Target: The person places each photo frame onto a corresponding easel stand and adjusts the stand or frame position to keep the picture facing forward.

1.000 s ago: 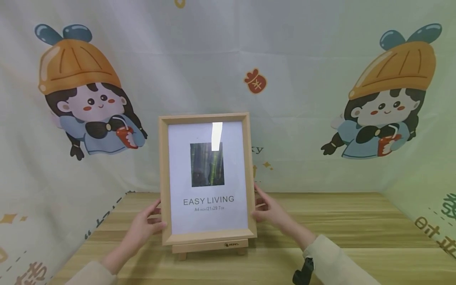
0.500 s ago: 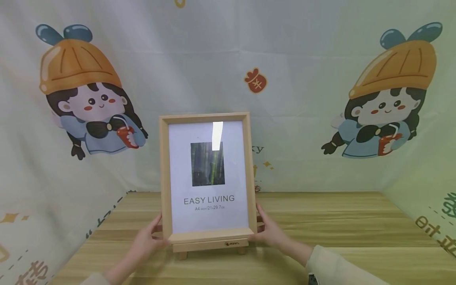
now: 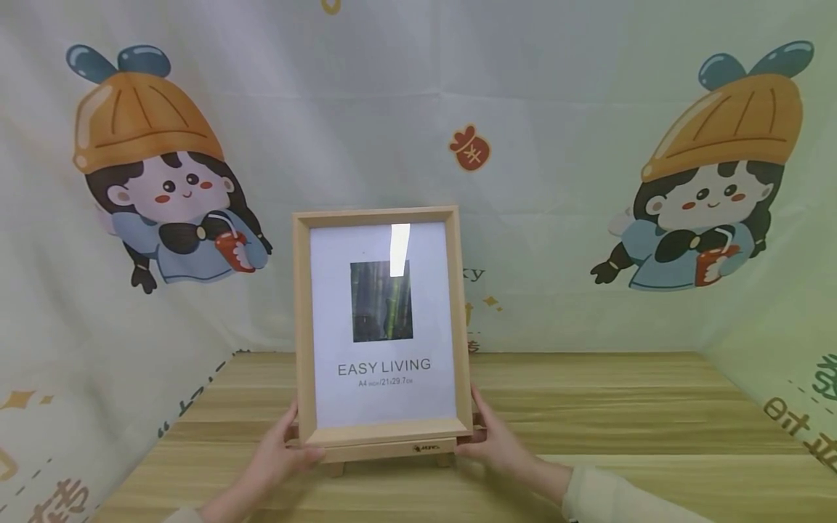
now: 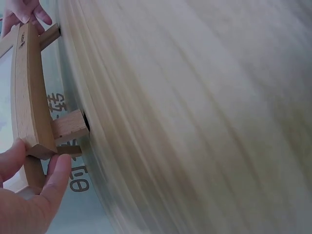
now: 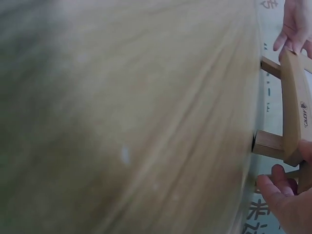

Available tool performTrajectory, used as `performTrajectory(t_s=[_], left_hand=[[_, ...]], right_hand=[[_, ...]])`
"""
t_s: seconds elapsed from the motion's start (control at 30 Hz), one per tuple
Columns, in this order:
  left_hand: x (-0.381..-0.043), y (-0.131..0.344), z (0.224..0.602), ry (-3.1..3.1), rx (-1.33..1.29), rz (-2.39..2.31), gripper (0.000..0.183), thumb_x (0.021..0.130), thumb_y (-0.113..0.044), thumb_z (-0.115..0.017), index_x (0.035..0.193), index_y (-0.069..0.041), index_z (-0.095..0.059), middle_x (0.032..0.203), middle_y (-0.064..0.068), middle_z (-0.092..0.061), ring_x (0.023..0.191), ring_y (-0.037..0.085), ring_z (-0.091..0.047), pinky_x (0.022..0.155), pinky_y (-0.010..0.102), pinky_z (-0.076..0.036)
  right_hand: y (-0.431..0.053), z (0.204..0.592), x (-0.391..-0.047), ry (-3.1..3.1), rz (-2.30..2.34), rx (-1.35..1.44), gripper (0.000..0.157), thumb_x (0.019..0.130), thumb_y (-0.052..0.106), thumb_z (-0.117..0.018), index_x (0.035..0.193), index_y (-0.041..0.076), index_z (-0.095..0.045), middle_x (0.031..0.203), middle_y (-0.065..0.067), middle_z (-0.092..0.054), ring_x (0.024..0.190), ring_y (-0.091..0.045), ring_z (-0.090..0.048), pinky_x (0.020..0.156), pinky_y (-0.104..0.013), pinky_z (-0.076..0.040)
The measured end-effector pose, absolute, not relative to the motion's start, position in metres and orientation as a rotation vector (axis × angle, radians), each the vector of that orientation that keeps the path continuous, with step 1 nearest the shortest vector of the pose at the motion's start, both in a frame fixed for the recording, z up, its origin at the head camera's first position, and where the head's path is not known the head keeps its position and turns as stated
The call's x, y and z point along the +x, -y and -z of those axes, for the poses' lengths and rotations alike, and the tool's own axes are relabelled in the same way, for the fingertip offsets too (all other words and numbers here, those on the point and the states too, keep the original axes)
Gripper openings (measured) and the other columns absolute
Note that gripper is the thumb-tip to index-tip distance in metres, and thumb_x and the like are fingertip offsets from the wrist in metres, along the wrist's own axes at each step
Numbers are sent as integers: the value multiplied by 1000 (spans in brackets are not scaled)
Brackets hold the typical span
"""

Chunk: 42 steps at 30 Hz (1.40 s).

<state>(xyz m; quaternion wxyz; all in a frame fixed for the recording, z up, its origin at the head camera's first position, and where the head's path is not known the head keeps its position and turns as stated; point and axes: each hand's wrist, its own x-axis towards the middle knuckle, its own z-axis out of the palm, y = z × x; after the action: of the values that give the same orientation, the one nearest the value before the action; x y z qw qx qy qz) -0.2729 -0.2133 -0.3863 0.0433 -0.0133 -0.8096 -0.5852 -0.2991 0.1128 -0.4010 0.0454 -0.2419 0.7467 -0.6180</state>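
Observation:
A light wooden picture frame point(image 3: 304, 327), its sheet reading "EASY LIVING", leans nearly upright on a small wooden tabletop easel point(image 3: 379, 452). My left hand point(image 3: 277, 454) grips the left end of the easel's front ledge, thumb in front and fingers behind. At the opposite end, my right hand point(image 3: 500, 447) holds the ledge in the same way. Both wrist views show the ledge point(image 4: 30, 97) from the side, with short feet standing on the table. In the right wrist view, the thumb and fingers of my right hand point(image 5: 287, 207) surround the near ledge end. The easel's back is hidden.
The wood-grain table point(image 3: 608, 407) stretches around the easel. Behind it and along both sides hangs a pale cloth point(image 3: 543, 181) printed with cartoon figures. A bright reflection lies on the frame's glazing.
Both hands have slid down from the sides of the picture frame to the ends of the easel's ledge. The frame and easel have stayed in place.

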Motion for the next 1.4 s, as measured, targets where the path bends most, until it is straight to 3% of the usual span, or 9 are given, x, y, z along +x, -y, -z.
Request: performTrajectory(t_s=[0.63, 1.03, 1.4], left_hand=[[-271, 208, 388, 2460, 5, 1792, 98, 70, 15, -66, 147, -8, -9, 108, 33, -48, 77, 23, -60, 67, 42, -58], [-272, 202, 388, 2475, 28, 1722, 97, 71, 13, -67, 146, -5, -8, 115, 38, -45, 77, 22, -61, 65, 36, -59], [-270, 197, 387, 2476, 37, 1676, 98, 70, 12, -68, 145, -2, -7, 118, 42, -42, 79, 24, -62, 65, 35, -59]], right_hand=[[-111, 408, -301, -2238, 1936, -759, 102, 73, -13, -65, 143, -2, 8, 117, -43, -43, 100, -42, -57, 81, -29, -55], [-113, 410, -300, -2192, 1976, -770, 101, 75, -12, -64, 143, -1, 9, 120, -44, -40, 105, -44, -54, 84, -28, -54], [-112, 410, -297, -2244, 1994, -704, 99, 75, -14, -62, 145, 2, 7, 111, -39, -48, 101, -43, -56, 81, -26, -55]])
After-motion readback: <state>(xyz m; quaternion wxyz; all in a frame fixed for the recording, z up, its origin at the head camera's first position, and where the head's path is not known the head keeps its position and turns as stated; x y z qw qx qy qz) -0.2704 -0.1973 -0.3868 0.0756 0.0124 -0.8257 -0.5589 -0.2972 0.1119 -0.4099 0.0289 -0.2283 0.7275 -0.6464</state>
